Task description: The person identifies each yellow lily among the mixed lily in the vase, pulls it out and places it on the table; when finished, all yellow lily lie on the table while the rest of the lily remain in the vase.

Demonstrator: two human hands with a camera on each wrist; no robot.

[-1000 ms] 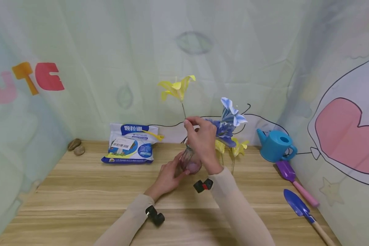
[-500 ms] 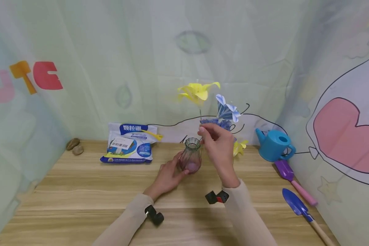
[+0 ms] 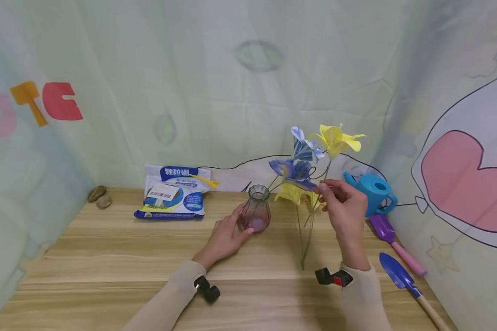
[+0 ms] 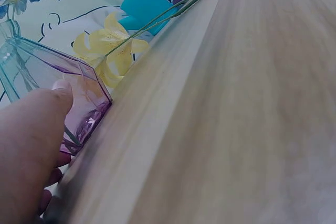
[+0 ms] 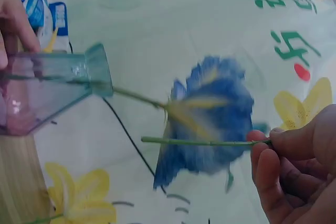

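Observation:
My left hand [image 3: 221, 241] holds the lower body of a glass vase [image 3: 257, 212], greenish at the neck and pink-purple below, thumb and fingers on either side. A dark blue flower [image 3: 295, 174] and a light blue flower [image 3: 305, 148] lean right from its mouth; a stem runs down inside the glass in the right wrist view. To the right of the vase, my right hand [image 3: 348, 209] pinches the thin green stem [image 5: 210, 142] of a yellow flower [image 3: 336, 140] between thumb and fingertips. The stem's lower end points toward the vase.
Yellow flowers [image 3: 290, 193] lie right of the vase, stems toward the front. Behind my right hand stands a blue watering can [image 3: 370, 193]. A purple shovel [image 3: 384, 229] and blue trowel [image 3: 397, 272] lie along the right side. A printed bag [image 3: 175, 193] and stones [image 3: 103, 201] are at back left.
From above the vase, my right hand has moved right and slightly down, carrying the yellow flower away from the vase mouth. My left hand keeps its hold on the vase.

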